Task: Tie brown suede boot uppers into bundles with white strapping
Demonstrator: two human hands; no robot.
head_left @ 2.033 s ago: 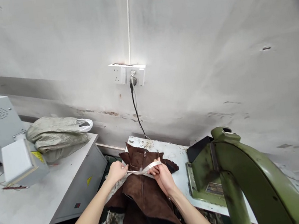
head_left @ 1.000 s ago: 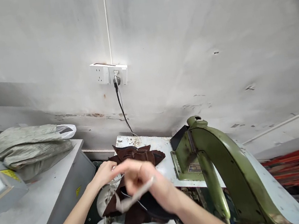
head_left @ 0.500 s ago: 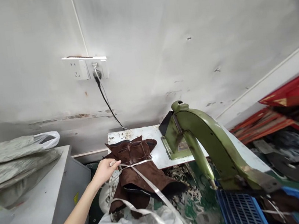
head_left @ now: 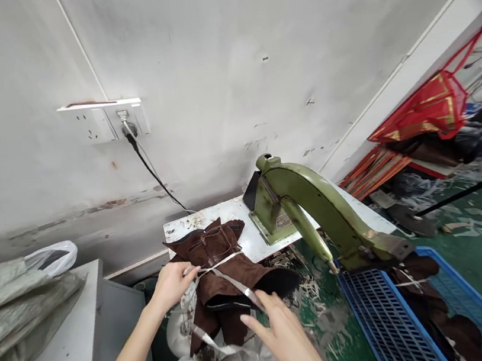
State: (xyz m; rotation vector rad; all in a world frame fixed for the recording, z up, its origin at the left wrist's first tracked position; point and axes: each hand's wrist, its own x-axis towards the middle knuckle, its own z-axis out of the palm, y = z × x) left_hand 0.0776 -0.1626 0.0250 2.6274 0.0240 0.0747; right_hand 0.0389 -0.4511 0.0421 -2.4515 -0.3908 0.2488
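Note:
A bundle of brown suede-like boot uppers (head_left: 232, 280) lies at the near left end of the white table, with a pale flat strap (head_left: 233, 284) wound across it. My left hand (head_left: 177, 282) pinches the strap at the bundle's left side. Over the lower right of the bundle is my right hand (head_left: 282, 327), thumb and fingers apart, close to the strap's loose length; whether its fingers touch the strap I cannot make out. The slack end of the strap loops down over a white cloth at my lap.
A green curved-arm machine (head_left: 315, 200) stands on the white table (head_left: 247, 227). Below it at right, a blue crate (head_left: 377, 322) holds more tied brown pieces. Grey-green cloth (head_left: 21, 313) lies on a cabinet (head_left: 86, 322) at left. Scraps litter the green floor.
My right hand has come up from the bottom edge to the strap near the bundle. My left hand keeps its pinch. The view has turned to the right.

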